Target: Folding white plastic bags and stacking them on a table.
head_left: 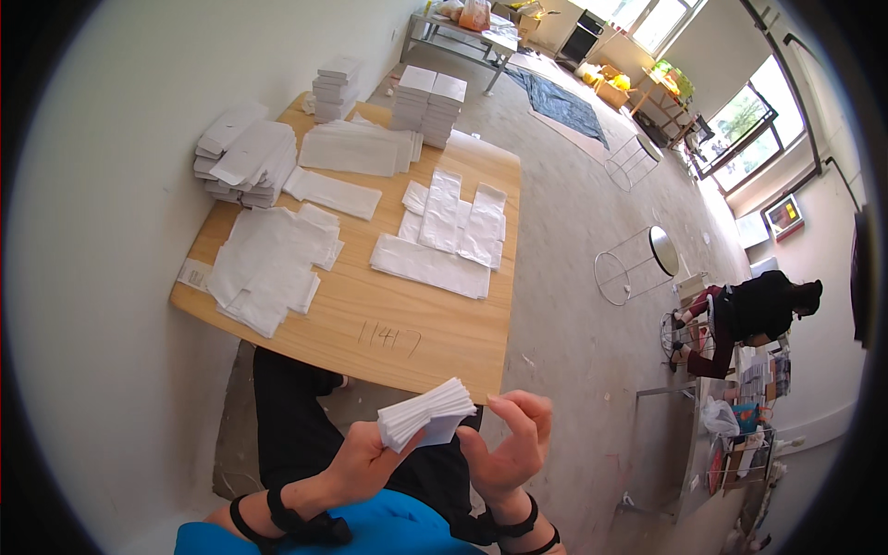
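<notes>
Below the wooden counter (407,347) edge, the left hand (365,458) gripped a fanned stack of white paper bags (425,413); the right hand (509,444) pinched nothing, fingers curled. Squaring edges evenly seemed best.

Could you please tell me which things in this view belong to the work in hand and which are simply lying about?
In hand:
- left hand, grip closed on a fanned stack of white sheets
- right hand, fingers at the stack's edge
- flat white sheets and white piles on the wooden table

Lying about:
- wire-frame stool
- blue tarp
- far grey table
</notes>
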The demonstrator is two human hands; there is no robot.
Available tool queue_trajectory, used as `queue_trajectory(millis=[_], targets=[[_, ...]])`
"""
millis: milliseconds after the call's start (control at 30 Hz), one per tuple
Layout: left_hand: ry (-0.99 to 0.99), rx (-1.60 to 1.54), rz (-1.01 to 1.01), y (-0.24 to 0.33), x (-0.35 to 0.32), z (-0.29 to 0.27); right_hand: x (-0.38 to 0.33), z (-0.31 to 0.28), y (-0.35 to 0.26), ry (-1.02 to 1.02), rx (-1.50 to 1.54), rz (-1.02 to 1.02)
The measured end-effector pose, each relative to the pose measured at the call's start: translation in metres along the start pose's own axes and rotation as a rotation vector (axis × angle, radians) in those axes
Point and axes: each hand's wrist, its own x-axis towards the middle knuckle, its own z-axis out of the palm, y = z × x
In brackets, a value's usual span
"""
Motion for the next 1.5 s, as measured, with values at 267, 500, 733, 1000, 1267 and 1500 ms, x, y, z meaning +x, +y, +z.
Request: queue_trajectory(millis=[267, 500, 733, 1000, 1267, 1500], targets=[[-0.073, -0.136, -0.083, 0.005, -0.008, -0.001, -0.001, -0.011, -0.008, -0.048, -0.137, -0.286], [-0.081, -0.481, -0.344, -0.005, -0.01, -0.004, -0.003, -0.007, -0.008, -0.106, -0.074, -0.268], [-0.095, -0.604, -0.455, 0.0, -0.009, -0.002, -0.005, 0.003, -0.001, -0.079, 0.091, -0.098], [-0.091, -0.639, -0.474, 0.001, -0.006, -0.001, -0.002, 0.004, 0.005, -0.125, 0.139, -0.061], [-0.076, -0.701, -0.538, -0.003, -0.003, -0.005, -0.008, 0.009, 0.004, -0.205, 0.267, 0.259], [-0.022, -0.525, -0.41, -0.021, -0.008, -0.005, -0.002, 0.002, 0.008, -0.283, 0.271, -0.042]])
